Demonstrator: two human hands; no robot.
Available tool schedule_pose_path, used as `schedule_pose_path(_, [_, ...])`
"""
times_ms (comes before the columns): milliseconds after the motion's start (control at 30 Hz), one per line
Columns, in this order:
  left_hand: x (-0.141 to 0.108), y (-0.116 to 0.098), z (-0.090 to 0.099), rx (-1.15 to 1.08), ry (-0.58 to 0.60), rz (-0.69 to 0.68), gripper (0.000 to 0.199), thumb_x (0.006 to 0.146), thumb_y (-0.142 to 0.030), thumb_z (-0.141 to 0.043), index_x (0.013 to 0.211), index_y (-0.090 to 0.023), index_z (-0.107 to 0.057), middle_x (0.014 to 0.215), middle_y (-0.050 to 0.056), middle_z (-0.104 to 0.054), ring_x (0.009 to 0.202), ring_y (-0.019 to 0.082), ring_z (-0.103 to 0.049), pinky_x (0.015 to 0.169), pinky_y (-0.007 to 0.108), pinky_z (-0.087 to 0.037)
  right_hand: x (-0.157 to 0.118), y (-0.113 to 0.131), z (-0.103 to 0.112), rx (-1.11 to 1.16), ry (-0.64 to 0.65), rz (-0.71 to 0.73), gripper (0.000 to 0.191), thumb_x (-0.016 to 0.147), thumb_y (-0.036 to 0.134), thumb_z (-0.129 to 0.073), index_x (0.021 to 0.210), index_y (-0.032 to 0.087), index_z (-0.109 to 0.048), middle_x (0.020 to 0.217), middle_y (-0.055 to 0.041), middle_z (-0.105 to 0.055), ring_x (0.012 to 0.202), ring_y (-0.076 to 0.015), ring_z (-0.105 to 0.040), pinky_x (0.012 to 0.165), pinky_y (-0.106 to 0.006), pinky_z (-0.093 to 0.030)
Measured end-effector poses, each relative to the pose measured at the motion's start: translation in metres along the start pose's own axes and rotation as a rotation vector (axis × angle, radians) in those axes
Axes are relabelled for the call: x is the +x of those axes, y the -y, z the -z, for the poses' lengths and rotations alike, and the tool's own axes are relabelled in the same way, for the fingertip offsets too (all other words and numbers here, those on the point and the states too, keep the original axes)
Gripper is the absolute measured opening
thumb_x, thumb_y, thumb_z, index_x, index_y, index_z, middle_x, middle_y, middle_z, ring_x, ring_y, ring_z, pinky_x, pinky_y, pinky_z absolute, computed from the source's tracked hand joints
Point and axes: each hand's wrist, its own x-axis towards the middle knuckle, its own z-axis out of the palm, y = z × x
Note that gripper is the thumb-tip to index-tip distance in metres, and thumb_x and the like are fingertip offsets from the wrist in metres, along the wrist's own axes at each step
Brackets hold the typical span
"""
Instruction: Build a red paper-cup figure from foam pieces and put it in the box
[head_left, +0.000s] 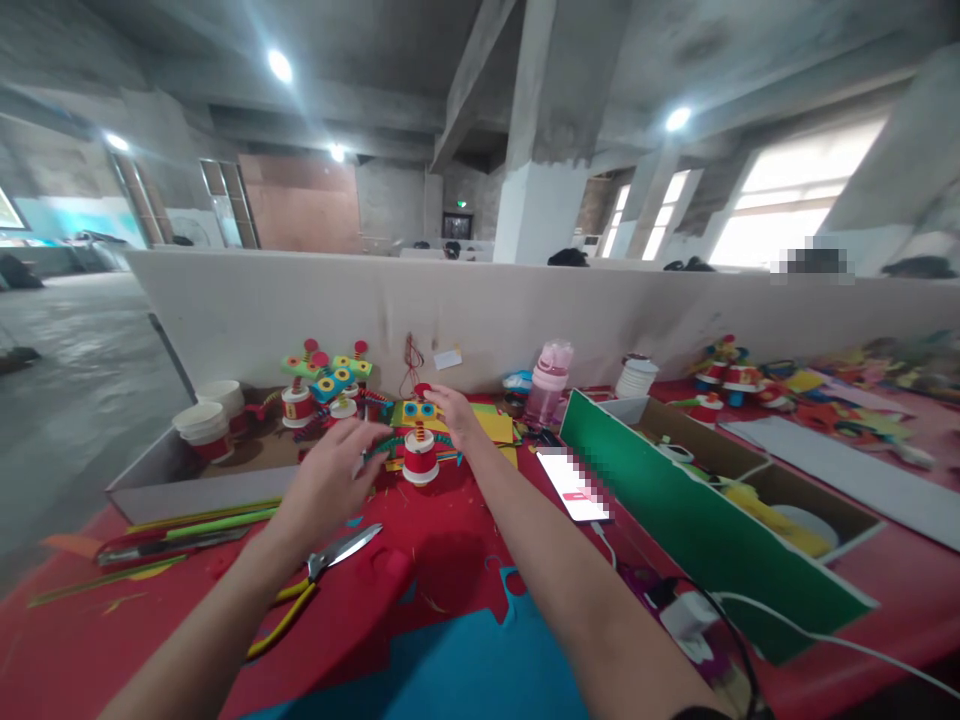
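A paper-cup figure (420, 458) with a red and white body, a yellow head, blue eyes and coiled green arms stands upright on the red table. My right hand (454, 415) is at its head, fingers at the red disc (423, 391) on top. To the left of the figure, near its coiled arm, is my left hand (341, 475), its fingers apart and blurred, holding nothing. Scissors with yellow handles (322, 568) lie below my left hand. Blue paper (487, 665) is at the front edge.
A box (202, 497) at the left holds paper cups (202, 435) and finished figures (298, 405). Yellow sheets (491, 425) lie behind the figure. To the right are a pink bottle (547, 385), a phone (574, 485) with a cable, and a green-sided box (675, 530).
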Motion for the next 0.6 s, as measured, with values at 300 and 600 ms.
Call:
schedule_pose_path(300, [-0.083, -0.014, -0.072, -0.065, 0.008, -0.031, 0.031, 0.091, -0.018, -0.040, 0.107, -0.031, -0.063, 0.095, 0.008, -0.067, 0.089, 0.022, -0.063, 0.084, 0.039, -0.052, 0.004, 0.004, 0.009, 0.022, 0.003, -0.057, 0.033, 0.065, 0.038, -0.064, 0.095, 0.025, -0.072, 0.099, -0.0023, -0.070, 0.099, -0.0220, -0.058, 0.083, -0.033, -0.039])
schedule_pose_path(600, [-0.104, -0.006, -0.105, -0.007, -0.078, -0.295, 0.021, 0.090, -0.011, -0.045, 0.102, -0.018, -0.060, 0.080, 0.006, -0.064, 0.075, 0.017, -0.057, 0.074, 0.033, -0.048, 0.019, 0.007, 0.013, 0.049, 0.000, -0.187, 0.034, 0.071, 0.053, -0.060, 0.085, 0.022, -0.068, 0.094, -0.0034, -0.070, 0.097, -0.0227, -0.059, 0.084, -0.035, -0.040])
